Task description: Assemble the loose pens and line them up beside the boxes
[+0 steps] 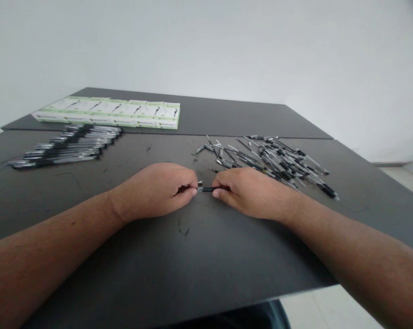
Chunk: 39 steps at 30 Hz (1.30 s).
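Note:
Between my two hands, low over the middle of the table, is a pen [208, 189] with a black grip, lying roughly level. My left hand [163, 188] pinches its left end; the fingers cover most of that side. A small silvery tip [200, 183] pokes out beside those fingertips. On the black part, my right hand [240, 189] is closed with thumb and forefinger. What lies inside either palm is hidden. Just beyond my right hand spreads a loose pile of pens and pen parts [281, 160], clear barrels with black grips and caps.
At the left, a row of pens [69, 144] lies side by side. Behind it, several white and green boxes [124, 114] stand in a row. The dark table [179, 269] has a seam [192, 134] across it, and a pale wall [206, 45] rises behind.

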### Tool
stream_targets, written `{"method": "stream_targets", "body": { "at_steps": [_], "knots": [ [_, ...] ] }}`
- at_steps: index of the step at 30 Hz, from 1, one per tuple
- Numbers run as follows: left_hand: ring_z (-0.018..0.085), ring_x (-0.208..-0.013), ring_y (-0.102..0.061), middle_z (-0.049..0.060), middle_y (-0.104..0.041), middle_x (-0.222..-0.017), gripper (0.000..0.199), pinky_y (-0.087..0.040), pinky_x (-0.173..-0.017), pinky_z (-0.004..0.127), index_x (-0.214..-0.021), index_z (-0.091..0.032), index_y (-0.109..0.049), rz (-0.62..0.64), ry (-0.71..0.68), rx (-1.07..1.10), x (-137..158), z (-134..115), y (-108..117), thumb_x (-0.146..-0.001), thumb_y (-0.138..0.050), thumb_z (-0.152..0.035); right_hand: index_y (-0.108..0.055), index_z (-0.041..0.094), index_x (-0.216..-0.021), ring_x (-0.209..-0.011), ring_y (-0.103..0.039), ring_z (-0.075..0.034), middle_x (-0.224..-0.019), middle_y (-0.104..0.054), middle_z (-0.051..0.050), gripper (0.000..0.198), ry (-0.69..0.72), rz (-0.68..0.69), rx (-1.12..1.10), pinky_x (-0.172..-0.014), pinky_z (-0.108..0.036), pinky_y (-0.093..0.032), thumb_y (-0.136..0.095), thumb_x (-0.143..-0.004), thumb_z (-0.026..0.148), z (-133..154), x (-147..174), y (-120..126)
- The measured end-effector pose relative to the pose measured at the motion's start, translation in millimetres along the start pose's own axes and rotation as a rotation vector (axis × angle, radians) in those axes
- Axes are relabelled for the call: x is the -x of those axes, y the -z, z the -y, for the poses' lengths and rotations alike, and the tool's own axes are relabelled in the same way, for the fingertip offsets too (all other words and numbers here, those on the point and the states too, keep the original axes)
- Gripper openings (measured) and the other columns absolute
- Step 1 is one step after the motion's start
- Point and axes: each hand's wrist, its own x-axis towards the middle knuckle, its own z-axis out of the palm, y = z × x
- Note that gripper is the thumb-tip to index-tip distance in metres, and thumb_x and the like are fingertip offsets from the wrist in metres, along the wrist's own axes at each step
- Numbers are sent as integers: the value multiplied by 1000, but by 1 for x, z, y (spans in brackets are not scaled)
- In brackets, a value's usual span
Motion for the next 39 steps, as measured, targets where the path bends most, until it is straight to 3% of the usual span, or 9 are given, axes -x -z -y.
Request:
{"method": "stream_targets", "body": {
  "at_steps": [3,7,12,17,24,29,32,35,39],
  "knots": [
    [24,-87,-75,3,-81,-93,16,-48,-79,36,-97,-25,-76,2,5,-1,0,0,0,-106,-63,-28,-82,18,-111,-104,-78,-26,-112,-87,-12,31,46,15,21,-93,-37,-50,-55,-120,29,0,0,0],
    [24,-87,-74,3,-81,-92,16,-48,-79,36,-98,-26,-76,-5,6,4,0,0,-1,-106,-62,-28,-81,18,-130,-102,-78,-25,-118,-88,-10,24,-1,-22,-75,-89,-34,-51,-71,-112,31,-1,1,-1],
    [25,-88,-74,3,-81,-93,16,-48,-80,37,-98,-26,-76,0,3,10,0,0,-1,-106,-62,-28,-83,19,-111,-99,-78,-25,-108,-87,-10,26,23,4,12,-87,-35,-50,-60,-118,30,0,1,0],
    [25,-87,-74,3,-81,-93,16,-47,-79,37,-98,-26,-75,2,9,-2,1,1,-1,-106,-62,-29,-83,18,-132,-107,-80,-26,-122,-89,-11,27,20,-17,-54,-92,-34,-52,-70,-114,33,0,1,0],
    [25,-89,-75,3,-82,-95,19,-48,-82,38,-99,-25,-76,5,13,10,1,0,-2,-107,-60,-30,-84,17,-115,-104,-79,-27,-112,-87,-12,30,36,25,32,-91,-36,-50,-57,-119,30,0,1,-1],
    [25,-88,-75,3,-82,-93,17,-48,-81,37,-98,-25,-76,-2,10,1,0,-1,-1,-106,-61,-28,-80,19,-135,-97,-78,-23,-115,-88,-9,28,-11,-17,-68,-84,-32,-49,-74,-111,32,-1,2,-2],
    [24,-87,-74,2,-81,-93,17,-47,-80,37,-98,-25,-76,2,8,1,1,-1,0,-106,-62,-28,-81,20,-119,-91,-76,-23,-105,-86,-7,16,-29,-8,-20,-79,-33,-46,-73,-111,31,-1,1,-1],
    [25,-88,-75,3,-82,-95,17,-47,-81,38,-99,-25,-76,6,9,8,0,-1,-1,-106,-62,-29,-82,18,-108,-98,-77,-26,-107,-86,-10,28,21,31,33,-86,-35,-47,-59,-119,30,0,1,-1],
    [26,-87,-74,4,-82,-93,18,-47,-80,39,-97,-25,-76,6,12,8,-1,0,-2,-106,-61,-29,-82,19,-130,-105,-79,-26,-118,-88,-10,26,10,1,-43,-90,-34,-50,-66,-116,33,-1,2,-2]
  ]
}}
